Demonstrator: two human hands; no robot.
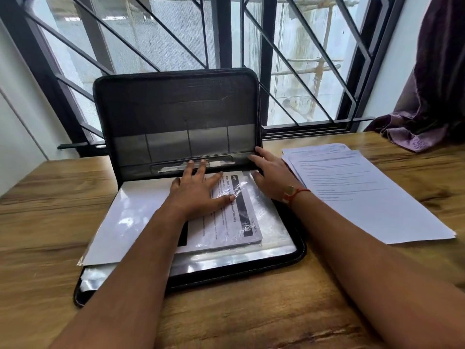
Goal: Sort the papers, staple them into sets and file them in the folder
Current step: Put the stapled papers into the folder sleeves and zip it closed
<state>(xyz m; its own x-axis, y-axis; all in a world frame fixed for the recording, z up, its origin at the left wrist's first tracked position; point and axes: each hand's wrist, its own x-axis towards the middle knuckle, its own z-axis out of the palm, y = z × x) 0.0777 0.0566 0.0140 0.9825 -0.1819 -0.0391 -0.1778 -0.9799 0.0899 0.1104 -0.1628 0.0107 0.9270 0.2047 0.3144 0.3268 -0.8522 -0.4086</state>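
— Wood-grain table [226,311] in the foreground, two bare forearms reaching across it. Where do the hands land?

— Left hand [198,190] lies flat, fingers spread, pressing on a thick printed paper set [234,222]. Crinkled clear film glints across the paper. Right hand [270,177] has its fingers straight and slightly apart, fingertips touching the right edge of the folder's lid near the hinge. A red thread bracelet [294,193] circles that wrist.

— And the folder itself?

— Black zip folder [176,107], round-cornered, open on the table with its lid upright against a black barred window [302,59]. Flat grey pockets line the lid. Glossy plastic sleeves [226,260] fill the lower half, and the paper set rests on them.

— Anything outside it?

— Loose white sheets [364,192], fanned and printed, lie flat just right of the folder, beside the right wrist. A crumpled purple curtain [432,96] sits on the table's far right corner.
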